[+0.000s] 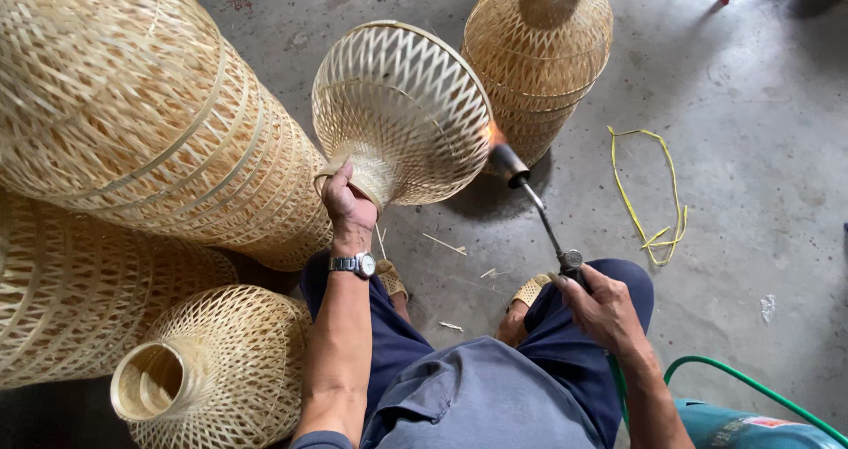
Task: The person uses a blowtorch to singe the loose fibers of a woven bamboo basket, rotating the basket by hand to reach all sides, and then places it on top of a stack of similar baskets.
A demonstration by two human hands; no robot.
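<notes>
My left hand [347,203] grips the narrow neck of a woven bamboo lampshade [402,109] and holds it tilted off the floor in front of me. There is a wristwatch on that wrist. My right hand [602,306] holds a gas torch [533,203] by its handle, with the thin metal tube running up and left. A small orange flame at the torch nozzle touches the right side of the held lampshade.
Stacked woven bamboo shades [132,105] fill the left side, and one lies by my left knee [216,369]. Another stack [539,52] stands behind the flame. A yellow strap [649,193] lies on the concrete floor at right. A green hose [751,383] runs at lower right.
</notes>
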